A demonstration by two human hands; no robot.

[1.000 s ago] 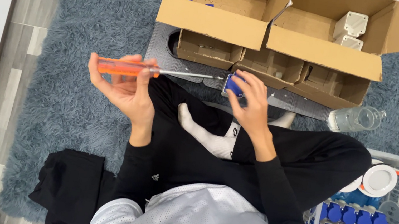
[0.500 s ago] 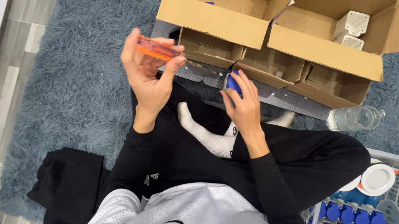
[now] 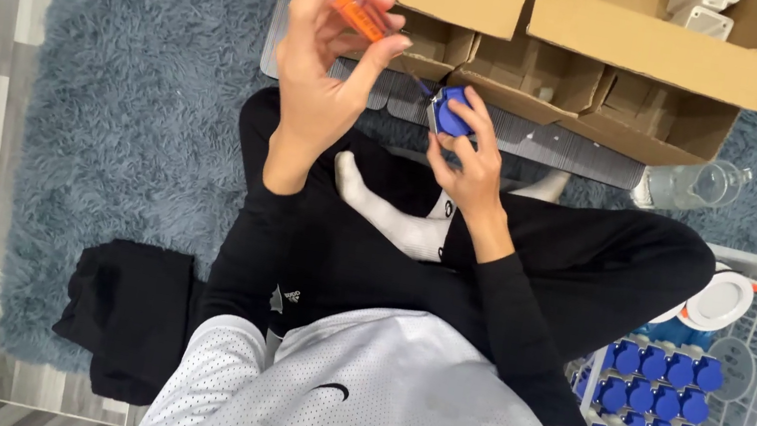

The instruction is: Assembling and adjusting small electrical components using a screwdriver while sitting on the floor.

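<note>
The left hand (image 3: 323, 83) is up high, grip closed around the orange handle of a screwdriver (image 3: 357, 13), whose thin shaft slants down to the right. Its tip meets the small blue socket part (image 3: 453, 113) held in front of the knees. The right hand (image 3: 468, 156) has its grip closed on that blue part, fingers curled around its lower edge, thumb on top. Both hands are over the crossed legs in black trousers, above the shaggy grey-blue rug (image 3: 133, 103). Just beyond the hands sit open cardboard boxes (image 3: 629, 40). To the right, a white wire basket (image 3: 753, 404) holds rows of matching blue parts (image 3: 659, 389), and a clear glass jug (image 3: 697, 184) lies near the boxes.
</note>
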